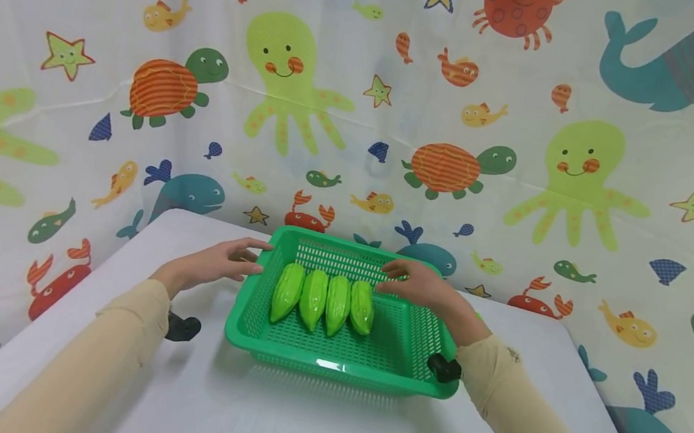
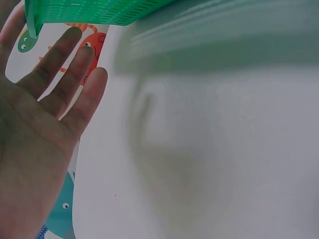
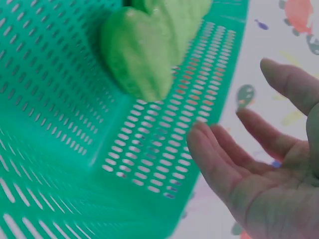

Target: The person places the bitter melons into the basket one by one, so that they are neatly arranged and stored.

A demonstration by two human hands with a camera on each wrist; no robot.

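A green plastic basket (image 1: 330, 366) with slotted walls sits on the white table. Inside it, several glossy, ribbed, long green fruits (image 1: 313, 298) lie side by side, left of the middle; their exact kind is unclear. My left hand (image 1: 220, 260) is beside the basket's left rim with fingers extended, and its palm (image 2: 35, 149) shows in the left wrist view. Whether its fingertips touch the rim cannot be told. Over the basket's right part hovers my right hand (image 1: 422, 287), fingers loosely bent, holding nothing. The right wrist view shows its fingers (image 3: 214, 154) apart from the nearest fruit (image 3: 137, 55).
A white curtain (image 1: 345, 123) printed with sea animals hangs behind and around the table (image 1: 310, 430). Dark wrist devices show below the left wrist (image 1: 183, 328) and the right wrist (image 1: 444, 368). A bit of bright green (image 1: 478, 315) peeks out by the right wrist.
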